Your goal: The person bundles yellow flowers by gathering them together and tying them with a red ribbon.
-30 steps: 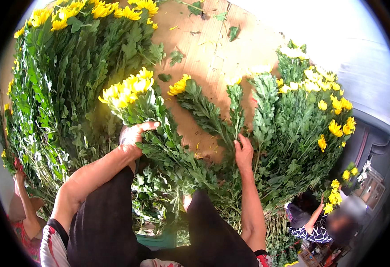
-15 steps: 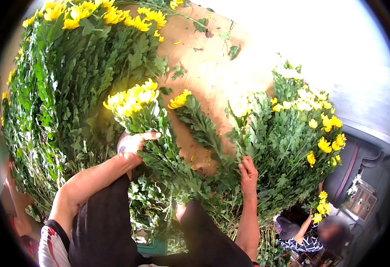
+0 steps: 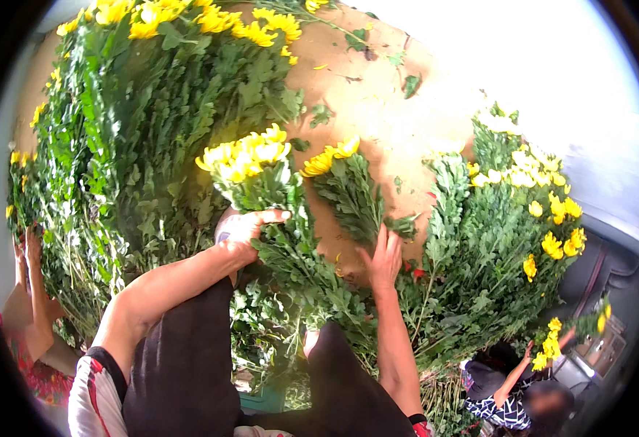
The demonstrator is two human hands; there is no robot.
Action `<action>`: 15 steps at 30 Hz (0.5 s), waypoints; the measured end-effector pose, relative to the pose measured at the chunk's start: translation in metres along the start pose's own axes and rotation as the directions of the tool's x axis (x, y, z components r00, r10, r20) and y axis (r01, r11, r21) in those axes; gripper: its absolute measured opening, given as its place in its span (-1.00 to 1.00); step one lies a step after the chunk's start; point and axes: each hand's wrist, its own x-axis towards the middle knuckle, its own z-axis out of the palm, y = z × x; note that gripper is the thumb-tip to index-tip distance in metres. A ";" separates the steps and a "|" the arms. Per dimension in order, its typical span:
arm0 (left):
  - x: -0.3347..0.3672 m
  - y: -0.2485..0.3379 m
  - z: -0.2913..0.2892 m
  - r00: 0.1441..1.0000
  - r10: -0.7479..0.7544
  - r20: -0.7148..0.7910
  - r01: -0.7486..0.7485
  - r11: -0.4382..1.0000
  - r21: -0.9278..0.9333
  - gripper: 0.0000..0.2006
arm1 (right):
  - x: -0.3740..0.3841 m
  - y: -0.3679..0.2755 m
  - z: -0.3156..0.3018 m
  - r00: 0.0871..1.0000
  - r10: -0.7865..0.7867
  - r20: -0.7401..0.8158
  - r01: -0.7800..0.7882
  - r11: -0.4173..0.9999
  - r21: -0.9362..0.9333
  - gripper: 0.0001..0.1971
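Observation:
A bunch of yellow chrysanthemums (image 3: 250, 156) with leafy green stems stands in my left hand (image 3: 243, 229). That hand is closed around it below the heads, thumb across the leaves. To its right, a smaller group of yellow chrysanthemums (image 3: 350, 186) lies slanted on the brown tabletop (image 3: 326, 95). My right hand (image 3: 383, 258) has its thumb and fingers on either side of their lower leaves. The stems below are hidden among other foliage.
A large heap of chrysanthemums (image 3: 166, 116) fills the left side. Another pile of chrysanthemums (image 3: 487, 247) lies at right. Loose leaves (image 3: 411, 86) are scattered on the table. One person's arms (image 3: 34, 291) show at far left; another person (image 3: 512, 397) holds yellow flowers at lower right.
My right hand has moved left and away from me, from a stem at the right pile to the smaller group. That group shows more yellow heads now. The view has shifted slightly.

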 end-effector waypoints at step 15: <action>0.027 -0.018 0.046 0.849 0.272 0.453 -0.216 0.961 -0.172 -0.65 | 0.015 -0.099 -0.108 0.990 -0.035 0.135 -0.038 0.865 0.500 -0.32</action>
